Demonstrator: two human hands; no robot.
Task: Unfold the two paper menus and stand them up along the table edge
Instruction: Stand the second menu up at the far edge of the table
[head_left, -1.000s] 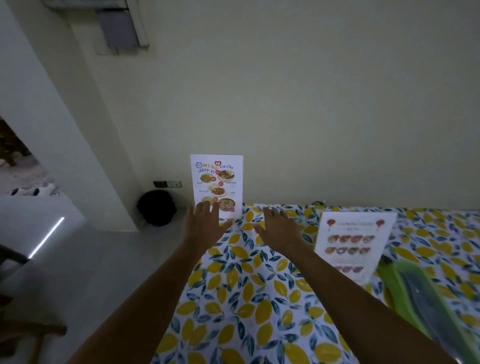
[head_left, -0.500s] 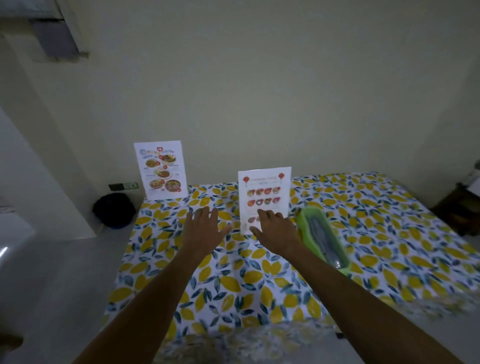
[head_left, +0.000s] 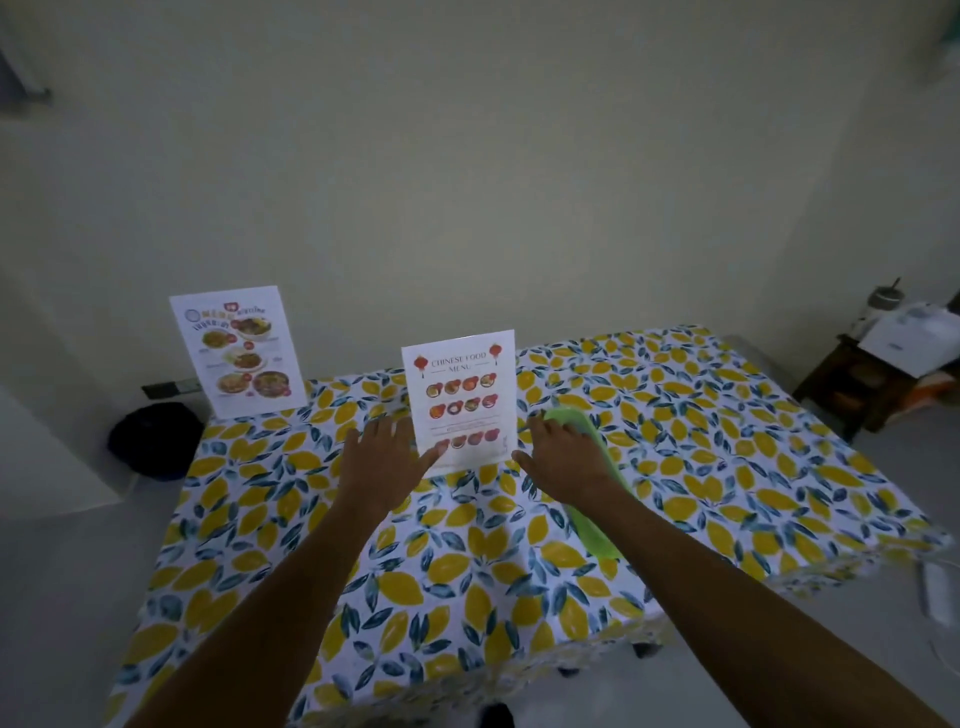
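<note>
Two white paper menus stand upright on the table with the lemon-print cloth (head_left: 467, 561). The menu with food photos (head_left: 239, 351) stands at the far left corner, by the far edge. A "Chinese Food Menu" sheet (head_left: 460, 400) stands near the table's middle. My left hand (head_left: 384, 457) lies flat on the cloth just left of that sheet, thumb at its lower left corner. On the sheet's right, my right hand (head_left: 563, 457) has spread fingers beside the lower right corner. Neither hand grips anything.
A green tray (head_left: 595, 535) lies under and behind my right hand. A dark round object (head_left: 153, 439) sits on the floor left of the table. A small wooden stand with a white box (head_left: 914, 338) is at the far right. The wall runs behind the table.
The view swung right and back, so the whole table shows. Both hands moved from the left menu to either side of the Chinese menu, which now stands upright.
</note>
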